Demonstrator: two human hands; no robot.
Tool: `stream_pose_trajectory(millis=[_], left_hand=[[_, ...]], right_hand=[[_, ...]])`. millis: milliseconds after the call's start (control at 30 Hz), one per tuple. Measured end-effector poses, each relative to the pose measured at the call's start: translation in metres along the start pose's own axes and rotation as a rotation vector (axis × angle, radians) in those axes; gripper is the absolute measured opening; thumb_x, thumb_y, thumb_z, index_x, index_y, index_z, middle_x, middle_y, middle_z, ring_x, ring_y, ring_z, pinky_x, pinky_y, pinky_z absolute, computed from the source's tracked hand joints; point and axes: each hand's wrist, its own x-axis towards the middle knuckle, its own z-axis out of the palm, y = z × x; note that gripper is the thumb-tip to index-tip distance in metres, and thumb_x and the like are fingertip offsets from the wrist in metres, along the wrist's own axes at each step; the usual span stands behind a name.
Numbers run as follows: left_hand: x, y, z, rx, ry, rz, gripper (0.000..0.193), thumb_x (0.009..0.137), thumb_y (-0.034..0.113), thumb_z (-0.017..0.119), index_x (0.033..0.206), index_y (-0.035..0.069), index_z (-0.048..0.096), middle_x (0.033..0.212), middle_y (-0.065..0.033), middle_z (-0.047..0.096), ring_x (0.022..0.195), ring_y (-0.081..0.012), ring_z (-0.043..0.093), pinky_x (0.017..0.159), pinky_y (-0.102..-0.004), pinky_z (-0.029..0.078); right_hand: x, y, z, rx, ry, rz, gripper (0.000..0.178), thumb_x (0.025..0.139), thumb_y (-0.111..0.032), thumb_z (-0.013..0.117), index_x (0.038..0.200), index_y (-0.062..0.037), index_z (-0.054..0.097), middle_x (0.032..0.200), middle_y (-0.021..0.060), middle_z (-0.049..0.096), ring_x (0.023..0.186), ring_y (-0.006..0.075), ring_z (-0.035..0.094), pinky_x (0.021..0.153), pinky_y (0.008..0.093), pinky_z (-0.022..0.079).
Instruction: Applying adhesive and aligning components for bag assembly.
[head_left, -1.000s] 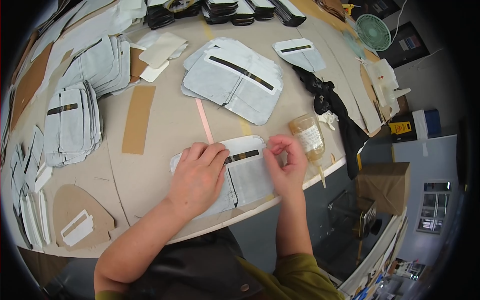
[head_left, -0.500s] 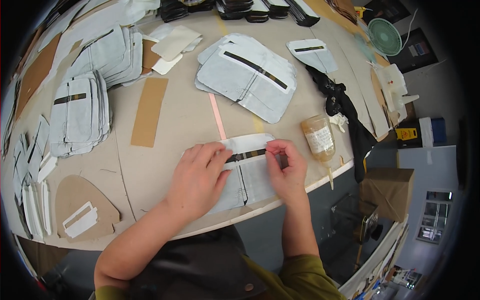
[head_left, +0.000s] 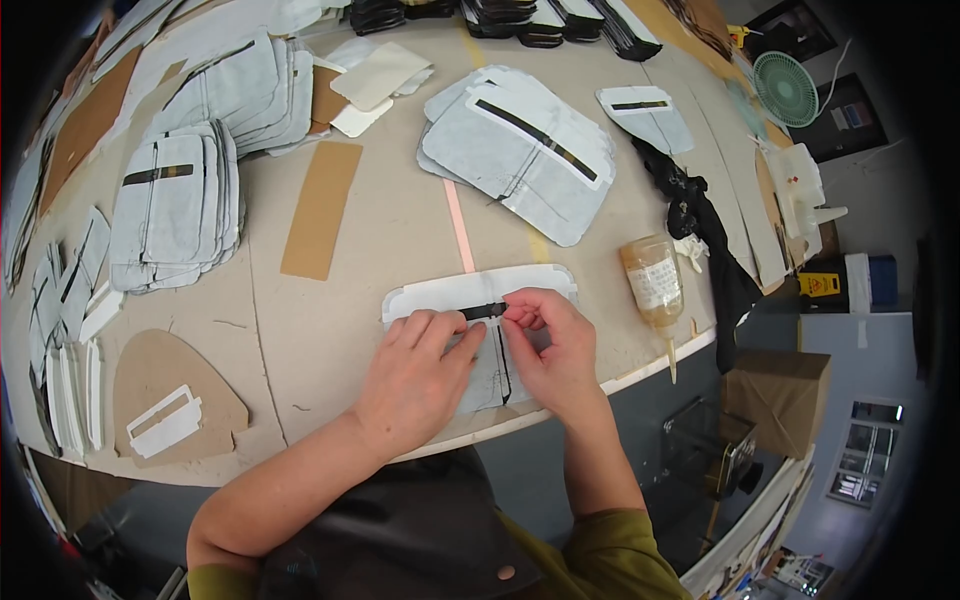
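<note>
A pale grey bag panel (head_left: 430,298) with a white upper border lies flat at the table's near edge. Across it runs a dark strip (head_left: 484,312), and a black seam line (head_left: 505,370) goes down from its middle. My left hand (head_left: 420,390) rests on the panel's left side, fingers stretched out along the strip's lower edge. Over the right part of the strip, my right hand (head_left: 555,350) has thumb and fingertips pinched together; what is between them is too small to make out. Both hands partly cover the panel.
Beyond lies a stack of similar panels (head_left: 520,150); more panel stacks (head_left: 165,220) stand left. A brown cardboard strip (head_left: 322,210) lies between. To the right are a glue bottle (head_left: 655,280) with its nozzle over the table edge and a black cloth (head_left: 715,240). A cardboard template (head_left: 215,430) lies near left.
My right hand has moved left along the dark strip, from its right end toward the middle. My left hand stays on the panel. The whole view has shifted slightly.
</note>
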Motion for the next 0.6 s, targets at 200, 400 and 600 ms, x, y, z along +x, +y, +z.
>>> stream_pose_trajectory(millis=[200, 400, 600], left_hand=[[-0.010, -0.006, -0.010, -0.030, 0.015, -0.013, 0.038, 0.075, 0.007, 0.075, 0.112, 0.004, 0.068, 0.107, -0.0073, 0.058, 0.098, -0.0266, 0.055, 0.082, -0.0395, 0.044], [-0.020, -0.007, -0.021, 0.035, 0.028, -0.088, 0.037, 0.073, 0.007, 0.076, 0.110, 0.005, 0.069, 0.107, -0.0062, 0.058, 0.099, -0.0264, 0.055, 0.082, -0.0396, 0.044], [-0.023, -0.012, -0.020, -0.019, 0.064, -0.080, 0.033, 0.071, 0.006, 0.077, 0.103, 0.007, 0.072, 0.103, -0.0052, 0.059, 0.095, -0.0263, 0.056, 0.082, -0.0392, 0.044]], right_hand=[[0.000, -0.001, -0.001, -0.067, -0.014, -0.030, 0.029, 0.079, 0.008, 0.071, 0.106, -0.0035, 0.065, 0.086, 0.0076, 0.066, 0.074, 0.0189, 0.064, 0.067, 0.0296, 0.053], [0.002, -0.006, 0.006, -0.113, 0.017, -0.014, 0.028, 0.077, 0.001, 0.076, 0.103, -0.0055, 0.065, 0.084, 0.0056, 0.064, 0.069, 0.0167, 0.057, 0.064, 0.0302, 0.050], [0.002, -0.004, 0.012, -0.081, 0.044, 0.078, 0.028, 0.076, -0.002, 0.078, 0.100, -0.0061, 0.066, 0.083, 0.0041, 0.064, 0.070, 0.0161, 0.055, 0.064, 0.0294, 0.049]])
